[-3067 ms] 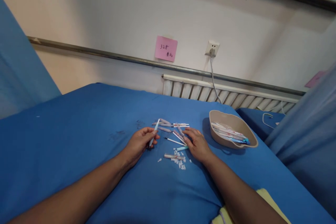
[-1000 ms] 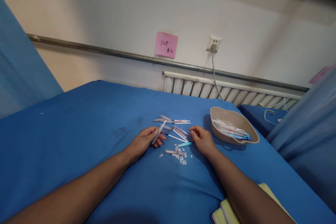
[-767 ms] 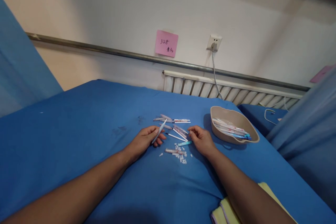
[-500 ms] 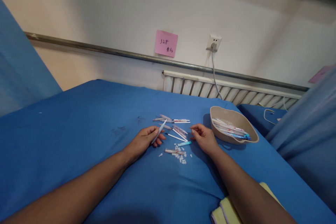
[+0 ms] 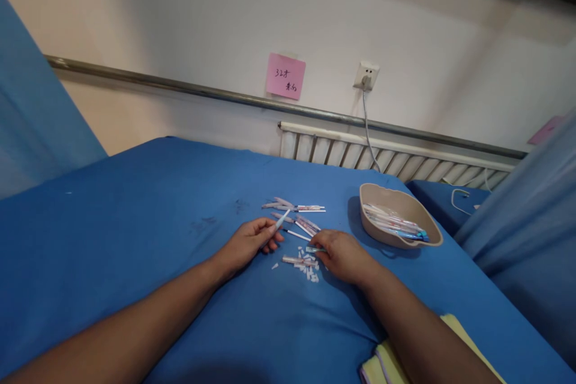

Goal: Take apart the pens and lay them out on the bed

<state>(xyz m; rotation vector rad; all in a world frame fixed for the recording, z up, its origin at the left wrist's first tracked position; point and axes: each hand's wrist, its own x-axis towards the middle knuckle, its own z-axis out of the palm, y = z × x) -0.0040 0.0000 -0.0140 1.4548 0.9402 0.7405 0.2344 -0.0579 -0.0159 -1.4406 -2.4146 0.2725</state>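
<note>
- Pen (image 5: 282, 221), pale blue-grey with white pointed tip, sits in person's left hand (image 5: 251, 240); thumb and fingers closed round barrel, tip slanting up and to the right.
- Right hand (image 5: 344, 257) bent low over blue sheet (image 5: 202, 192); fingertips pinched on teal tube (image 5: 311, 249), one end poking out toward left hand, rest hidden by fingers.
- Small white cone tips (image 5: 310, 272) scattered just beside right hand, near side; one lies apart to the left.
- Clear tubular piece (image 5: 291, 260), reddish marks, lies flat among the tips.
- White refill with dark end (image 5: 297, 234) lies between the two hands, slanted.
- Beyond the hands: loose cluster of greyish pen barrels (image 5: 279, 205), more white refills (image 5: 310, 210) next to them, some bundled with reddish print.
- Tan basket (image 5: 420, 209) off to the right, well apart from left hand; clear-wrapped pens (image 5: 391, 220) inside, blue bits at one end.
- Folded yellow cloth (image 5: 382, 365) by right forearm, partly covered from where I stand.
- Wall behind: pink note (image 5: 285, 76) with handwriting, socket (image 5: 366, 76) with plug in, metal rail (image 5: 202, 92), white radiator (image 5: 342, 155).
- Blue curtains (image 5: 40, 114) hang both sides.
</note>
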